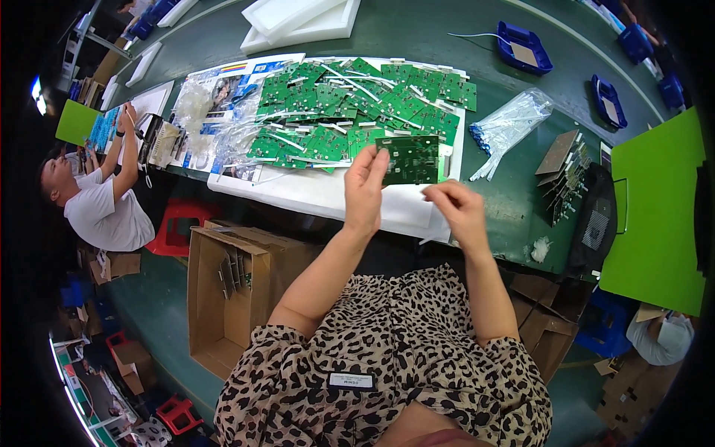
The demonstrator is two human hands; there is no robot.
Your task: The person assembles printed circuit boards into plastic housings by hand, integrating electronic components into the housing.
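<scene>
Above table edge [514, 246], left hand [365, 190] grips circuit board [410, 160].

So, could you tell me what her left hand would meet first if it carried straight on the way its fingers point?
Probably the pile of green circuit boards beyond the single board that the left hand holds; depth is unclear.

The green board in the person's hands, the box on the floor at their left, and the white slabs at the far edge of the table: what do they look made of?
Green board, held by the left hand: rigid laminate circuit board, semi-gloss green coating with pale markings.
Box: brown corrugated cardboard, matte, open flaps.
White slabs: probably foam, thick and matte with soft edges.
</scene>
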